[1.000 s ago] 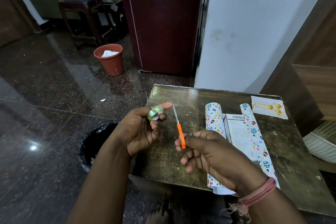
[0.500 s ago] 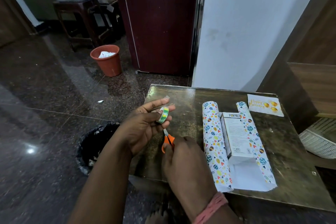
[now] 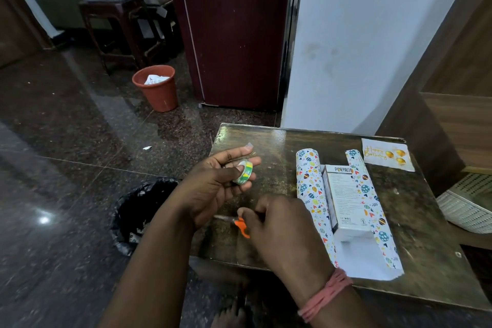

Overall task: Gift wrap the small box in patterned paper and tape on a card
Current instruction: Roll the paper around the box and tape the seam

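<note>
Right of both hands lies the box (image 3: 343,202); left hand (image 3: 213,189) pinches tape roll (image 3: 243,175), right hand (image 3: 282,231) seemingly grips scissors (image 3: 241,225).

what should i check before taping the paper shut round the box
1. Tape piece cut: ok, a strip hangs from the left hand fingertip.
2. Tape roll secured: ok, left hand holds it.
3. Scissors put away: not ok, right hand holds them on the table.
4. Box centred on paper: ok.
5. Paper folded over box: not ok, both sides curl open.
6. Card handy: ok, at far corner.
</note>
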